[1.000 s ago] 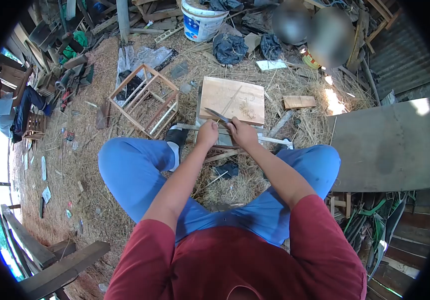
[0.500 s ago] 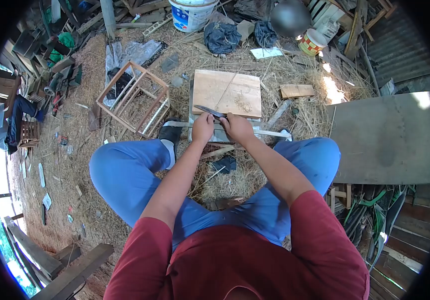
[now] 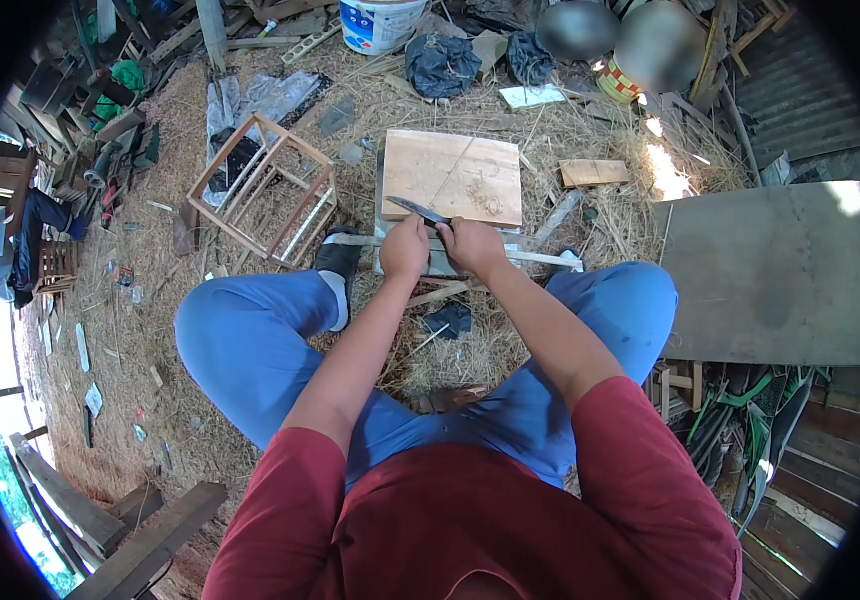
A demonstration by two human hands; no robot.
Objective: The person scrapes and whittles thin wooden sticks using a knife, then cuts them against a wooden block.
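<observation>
The right hand (image 3: 474,246) grasps one knife (image 3: 414,208); the left hand (image 3: 406,246) is clenched near it, contents hidden. One board (image 3: 425,170) and one wooden frame (image 3: 297,228) lie beyond.

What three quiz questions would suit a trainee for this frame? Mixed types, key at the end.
1. Which of the person's hands grips the knife?
2. True or false: the wooden frame stands apart from the thick board.
3. Which way does the knife point? A) right B) left C) toward the wearer

Key: 1. The right hand. 2. True. 3. B.
</observation>
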